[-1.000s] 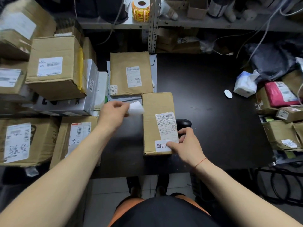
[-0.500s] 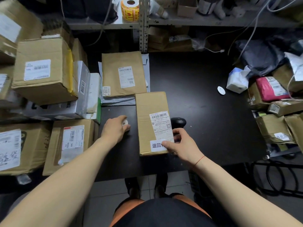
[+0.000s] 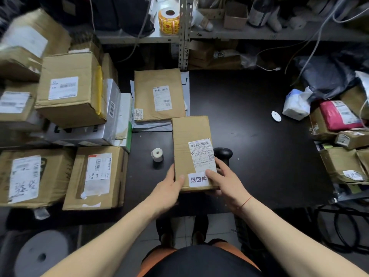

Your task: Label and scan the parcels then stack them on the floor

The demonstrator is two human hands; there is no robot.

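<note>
I find the parcel (image 3: 191,148) at 12 o'clock on the table (image 3: 263,160), left hand (image 3: 166,189) and right hand (image 3: 226,182) clasping its near corners; stiff carton (likely light), hold long edges.

both hands (image 3: 169,188) gripping labelled parcel (image 3: 191,140), black table (image 3: 259,156)

Dim overhead light brightens the box (image 3: 189,132) between the left hand (image 3: 167,188) and right hand (image 3: 225,182); the black table (image 3: 249,136) beyond them is dark. Cartons (image 3: 20,47) far left of the left hand are smeared with blur, and the shelf (image 3: 259,35) beyond bows toward the edges.
</note>
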